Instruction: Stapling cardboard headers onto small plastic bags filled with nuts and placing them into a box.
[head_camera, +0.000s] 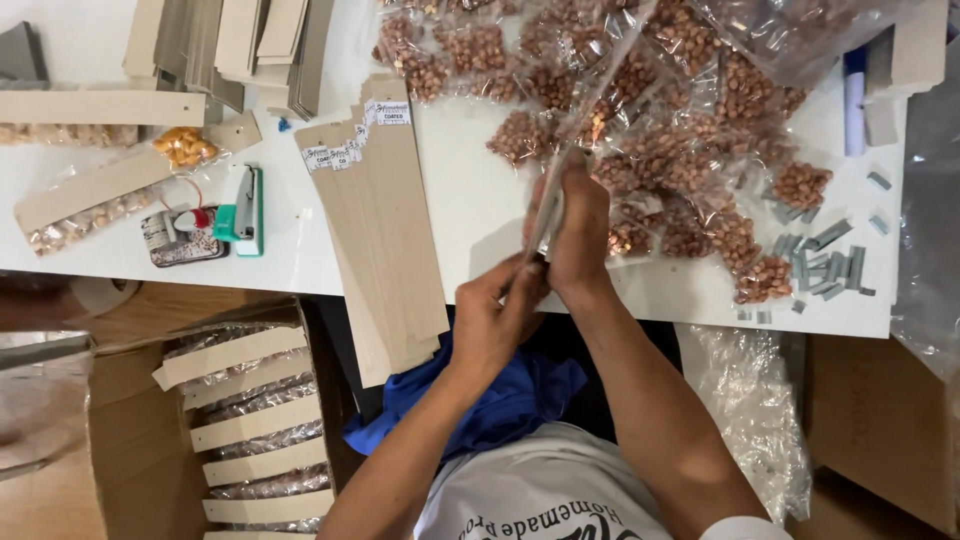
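Both hands' fingers closed on one cardboard strip held edge-on above the white table's near edge: left hand pinching its lower end, right hand clasping its middle. Clear packets of peanuts heaped just beyond on the table, loose staple bars to the right. A stack of cardboard strips lies left of the hands; further left, a green stapler.
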